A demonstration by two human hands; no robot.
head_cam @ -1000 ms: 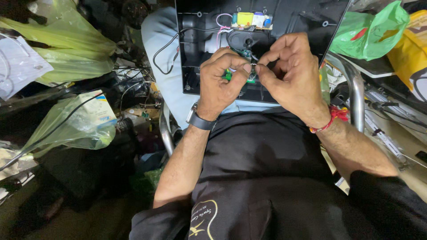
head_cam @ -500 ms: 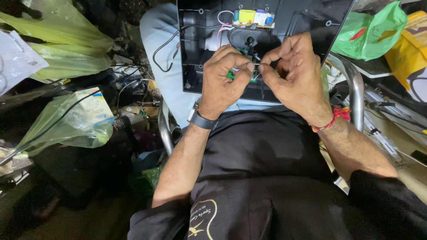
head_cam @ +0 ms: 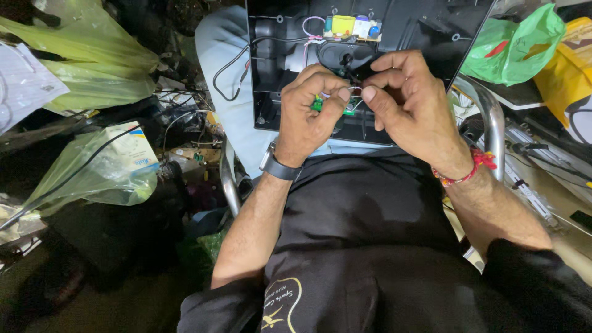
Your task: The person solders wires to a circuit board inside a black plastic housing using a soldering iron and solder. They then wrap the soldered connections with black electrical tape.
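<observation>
Green and small, the circuit board (head_cam: 320, 103) sits pinched between our two hands over the near edge of the black plastic housing (head_cam: 419, 24) that rests on our lap. Our left hand (head_cam: 308, 117) is curled nearly closed, thumb and forefinger clamped on the board, so that only its edges peek out; its long axis seems to run left to right across the housing, though the fingers hide too much to be sure. Our right hand (head_cam: 407, 105) meets it from the other side, thumb and forefinger tips pressed together on thin wires (head_cam: 353, 91) at the board's right end, the other fingers loosely bent.

At the far edge of the housing lies a second board (head_cam: 351, 26) with yellow, white and blue parts, its length set crosswise. A black cable (head_cam: 231, 74) loops off the housing's left edge. Left of our knee lie pale green plastic bags (head_cam: 86, 43), one holding a white carton (head_cam: 132, 148). A bright green bag (head_cam: 515, 46) and a yellow package (head_cam: 570, 68) sit at the right.
</observation>
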